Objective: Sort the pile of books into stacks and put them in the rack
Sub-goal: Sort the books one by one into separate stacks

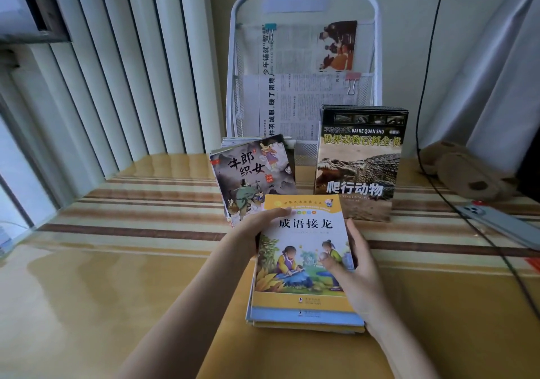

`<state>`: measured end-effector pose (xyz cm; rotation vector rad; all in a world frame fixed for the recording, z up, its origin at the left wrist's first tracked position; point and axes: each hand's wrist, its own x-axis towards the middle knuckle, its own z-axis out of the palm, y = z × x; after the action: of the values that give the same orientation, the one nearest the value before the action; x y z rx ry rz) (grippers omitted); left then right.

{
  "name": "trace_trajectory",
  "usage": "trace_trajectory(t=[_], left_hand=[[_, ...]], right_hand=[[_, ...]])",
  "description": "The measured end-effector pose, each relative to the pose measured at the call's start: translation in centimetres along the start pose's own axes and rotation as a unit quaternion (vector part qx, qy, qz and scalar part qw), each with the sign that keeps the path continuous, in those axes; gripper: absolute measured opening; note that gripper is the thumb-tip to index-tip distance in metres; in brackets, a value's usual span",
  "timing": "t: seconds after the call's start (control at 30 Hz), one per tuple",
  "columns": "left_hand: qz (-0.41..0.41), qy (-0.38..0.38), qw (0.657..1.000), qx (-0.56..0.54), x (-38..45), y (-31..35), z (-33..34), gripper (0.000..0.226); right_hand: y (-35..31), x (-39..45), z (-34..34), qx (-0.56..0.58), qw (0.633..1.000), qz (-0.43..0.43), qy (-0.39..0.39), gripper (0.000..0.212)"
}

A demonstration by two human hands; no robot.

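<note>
Hands, left (257, 226) and right (355, 270), grip yellow stack (304, 261) before rack (304, 66); uneven lower books risk slipping during lift.

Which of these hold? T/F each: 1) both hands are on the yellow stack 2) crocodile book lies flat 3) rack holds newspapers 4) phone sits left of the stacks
1. Both the left hand and the right hand grip the yellow-covered book stack. True.
2. The crocodile book lies flat. False: it stands upright before the white rack.
3. The rack holds clipped newspapers. True.
4. The phone lies left of the stacks. False: it lies at the right, on the table.
</note>
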<state>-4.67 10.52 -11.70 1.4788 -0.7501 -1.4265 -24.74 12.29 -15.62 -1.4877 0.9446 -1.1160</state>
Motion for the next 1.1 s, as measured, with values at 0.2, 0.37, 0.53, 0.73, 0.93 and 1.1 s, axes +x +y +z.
trace_trajectory(t=[0.2, 0.37, 0.53, 0.73, 0.93, 1.1], left_hand=[[0.053, 0.034, 0.998, -0.027, -0.1, -0.2, 0.7, 0.058], [0.155, 0.081, 0.983, -0.065, -1.4, 0.4, 1.2, 0.037], [0.265, 0.089, 0.958, -0.062, -4.4, 1.5, 1.9, 0.024], [0.452, 0.075, 0.889, -0.01, -8.4, 2.6, -0.2, 0.057], [0.427, 0.07, 0.901, 0.045, -8.3, -1.1, -2.7, 0.083], [0.417, 0.123, 0.9, -0.016, -7.8, -1.7, -1.2, 0.076]], right_hand=[[0.7, -0.1, -0.3, 0.021, 0.999, -0.019, 0.018, 0.074], [-0.2, 0.6, -0.2, 0.042, 0.998, 0.042, 0.009, 0.08], [-2.6, 1.9, -0.3, 0.069, 0.995, 0.063, -0.029, 0.047], [-4.0, 2.6, 1.5, 0.079, 0.992, -0.079, -0.06, 0.049], [-4.1, 2.4, 2.8, 0.047, 0.988, -0.114, -0.092, 0.097], [-4.5, 1.8, 4.0, 0.032, 0.989, -0.145, -0.02, 0.09]])
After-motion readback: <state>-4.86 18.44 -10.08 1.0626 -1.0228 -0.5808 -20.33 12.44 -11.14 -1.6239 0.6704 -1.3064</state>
